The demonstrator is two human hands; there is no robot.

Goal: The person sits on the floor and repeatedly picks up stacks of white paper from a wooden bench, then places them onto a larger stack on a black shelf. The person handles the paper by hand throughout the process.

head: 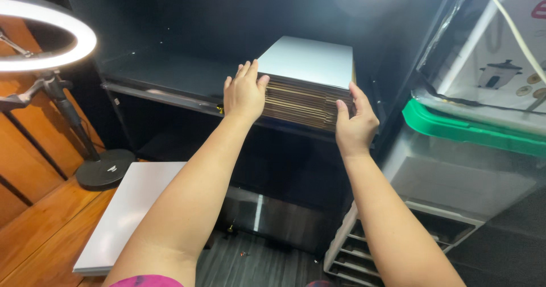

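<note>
stack (307,88) rests on shelf (170,77); left hand (244,94) and right hand (355,125) clamp its sides. squaring it unfinished, by appearance.

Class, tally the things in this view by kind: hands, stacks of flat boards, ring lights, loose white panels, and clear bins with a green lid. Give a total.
Hands: 2, left hand and right hand
Stack of flat boards: 1
Ring light: 1
Loose white panel: 1
Green-lidded clear bin: 1
Total: 6
</note>
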